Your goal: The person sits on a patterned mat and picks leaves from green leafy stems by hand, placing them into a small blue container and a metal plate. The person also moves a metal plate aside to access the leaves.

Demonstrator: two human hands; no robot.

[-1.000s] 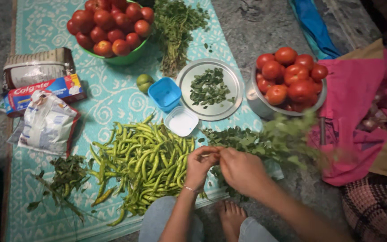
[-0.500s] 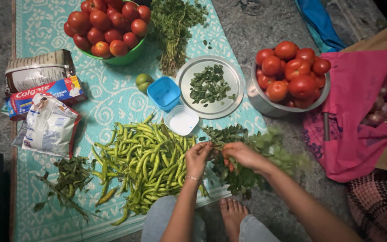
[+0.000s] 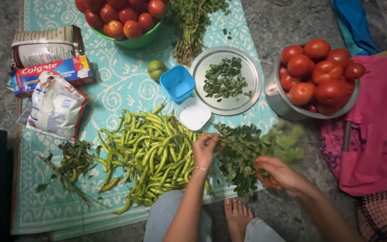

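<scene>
At lower centre, a curry-leaf sprig (image 3: pixel 236 150) is pinched at its tip by the left hand (image 3: pixel 206 149) and gripped lower by the closed right hand (image 3: pixel 279 175); leaves could be scattered onto the green chillies (image 3: pixel 151 154) if stripped sharply.

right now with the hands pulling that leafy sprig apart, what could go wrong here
The left hand pinches one end of a thin sprig and the right hand grips further along it, so the stem might snap unevenly. Loose leaves may drop onto the pile of green chillies or the bare floor instead of the steel plate, which sits apart from the hands. The open white lid lies close by and could catch stray leaves.
</scene>
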